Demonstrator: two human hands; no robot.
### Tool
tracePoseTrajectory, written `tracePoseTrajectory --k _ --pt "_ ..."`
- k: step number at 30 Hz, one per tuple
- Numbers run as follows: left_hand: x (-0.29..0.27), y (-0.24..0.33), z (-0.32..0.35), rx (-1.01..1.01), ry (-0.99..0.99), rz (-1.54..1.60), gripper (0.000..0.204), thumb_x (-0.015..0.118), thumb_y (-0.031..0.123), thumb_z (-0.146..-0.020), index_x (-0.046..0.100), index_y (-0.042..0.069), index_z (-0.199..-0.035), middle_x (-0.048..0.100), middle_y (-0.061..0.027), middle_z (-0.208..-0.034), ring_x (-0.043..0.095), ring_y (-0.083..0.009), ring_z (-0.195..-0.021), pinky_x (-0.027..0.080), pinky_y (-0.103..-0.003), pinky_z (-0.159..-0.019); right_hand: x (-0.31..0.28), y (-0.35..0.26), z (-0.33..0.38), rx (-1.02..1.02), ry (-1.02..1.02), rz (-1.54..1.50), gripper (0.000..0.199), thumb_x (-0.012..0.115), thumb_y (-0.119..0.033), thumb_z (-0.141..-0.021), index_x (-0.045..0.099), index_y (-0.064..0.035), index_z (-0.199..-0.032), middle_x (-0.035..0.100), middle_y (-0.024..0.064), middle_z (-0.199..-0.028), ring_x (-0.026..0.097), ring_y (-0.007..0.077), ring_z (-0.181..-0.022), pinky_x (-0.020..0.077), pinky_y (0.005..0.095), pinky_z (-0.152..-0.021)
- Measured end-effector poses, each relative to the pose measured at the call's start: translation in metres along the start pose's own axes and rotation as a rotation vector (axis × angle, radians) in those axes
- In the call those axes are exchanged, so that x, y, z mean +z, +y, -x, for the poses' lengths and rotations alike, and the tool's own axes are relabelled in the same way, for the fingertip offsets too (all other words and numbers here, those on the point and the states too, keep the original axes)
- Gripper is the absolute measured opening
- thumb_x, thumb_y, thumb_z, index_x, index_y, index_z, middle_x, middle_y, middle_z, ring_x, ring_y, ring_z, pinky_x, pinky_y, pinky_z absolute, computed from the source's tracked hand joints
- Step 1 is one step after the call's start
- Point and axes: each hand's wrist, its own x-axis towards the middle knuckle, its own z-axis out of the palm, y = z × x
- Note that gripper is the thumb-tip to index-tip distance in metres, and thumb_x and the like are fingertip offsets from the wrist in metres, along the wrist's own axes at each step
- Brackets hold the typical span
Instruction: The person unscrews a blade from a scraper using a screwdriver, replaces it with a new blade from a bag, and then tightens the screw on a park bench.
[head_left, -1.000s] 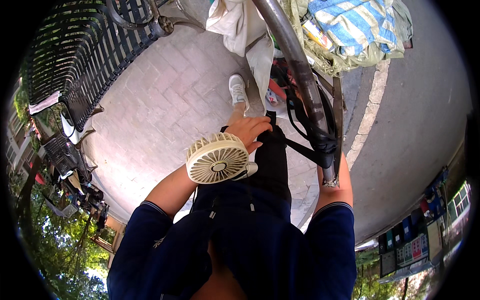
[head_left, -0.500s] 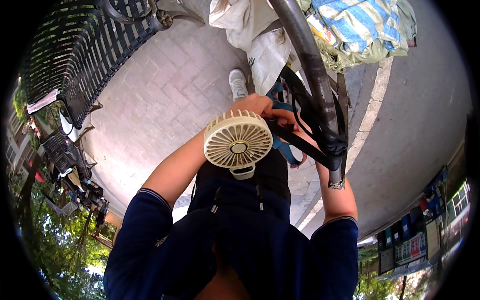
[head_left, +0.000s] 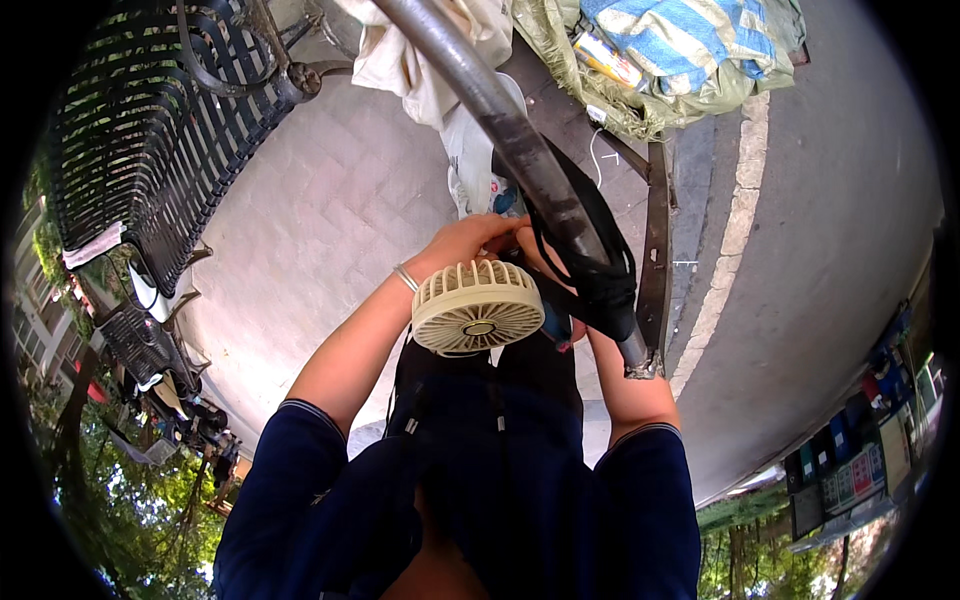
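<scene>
My left hand (head_left: 470,237) is closed, fingers bent inward and meeting my right hand; what they pinch is hidden behind the fan. My right hand (head_left: 540,250) is closed around a black strap (head_left: 562,297), partly covered by the pipe and the strap. The strap runs to the lower end of a worn metal pipe (head_left: 510,135), where black loops (head_left: 607,285) are wound around it. Some blue fabric (head_left: 556,326) shows beneath the hands. In front of my body hangs a cream round fan (head_left: 478,310), hiding part of both hands.
A white cloth sack (head_left: 430,60) lies beyond the hands. Right of it, a blue-and-white striped bag (head_left: 690,45) rests on a green woven sack (head_left: 640,115). A rusty metal bar (head_left: 655,240) stands right of the pipe. Black slatted benches (head_left: 165,120) line the left.
The pipe with its wound strap has shifted left and tilted more across the view. My hands are a little lower and further left, and the shoe seen beyond them is out of sight.
</scene>
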Motion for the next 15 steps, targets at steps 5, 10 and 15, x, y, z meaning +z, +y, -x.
tracePoseTrajectory --k 5,10,15 --pt "0.004 -0.005 -0.020 -0.479 -0.065 1.125 0.039 0.063 0.016 -0.081 0.063 0.015 -0.120 0.061 -0.0053 -0.098 0.060 -0.0198 -0.096 0.049 -0.031 -0.080 0.005 -0.010 -0.024 -0.101 0.036 -0.072 0.031 0.061 -0.029 -0.087 0.065 -0.0047 -0.104 0.066 0.0149 -0.087 0.064 0.0316 -0.083 0.0513 0.0418 -0.076" --pt "0.008 0.010 -0.020 -0.266 -0.057 0.453 0.036 0.064 0.018 -0.081 0.064 0.014 -0.117 0.060 -0.0080 -0.104 0.058 -0.0223 -0.101 0.047 -0.034 -0.084 -0.001 -0.020 -0.042 -0.184 0.072 -0.130 0.031 0.060 -0.030 -0.087 0.065 -0.0044 -0.104 0.066 0.0150 -0.087 0.064 0.0314 -0.082 0.0514 0.0418 -0.075" --pt "0.017 0.032 -0.017 -0.007 0.013 -0.448 0.034 0.065 0.020 -0.082 0.065 0.012 -0.115 0.058 -0.0107 -0.111 0.057 -0.0249 -0.106 0.045 -0.038 -0.088 0.005 -0.037 -0.065 -0.268 0.086 -0.192 0.032 0.060 -0.031 -0.087 0.065 -0.0040 -0.104 0.066 0.0151 -0.086 0.064 0.0312 -0.081 0.0515 0.0418 -0.074"
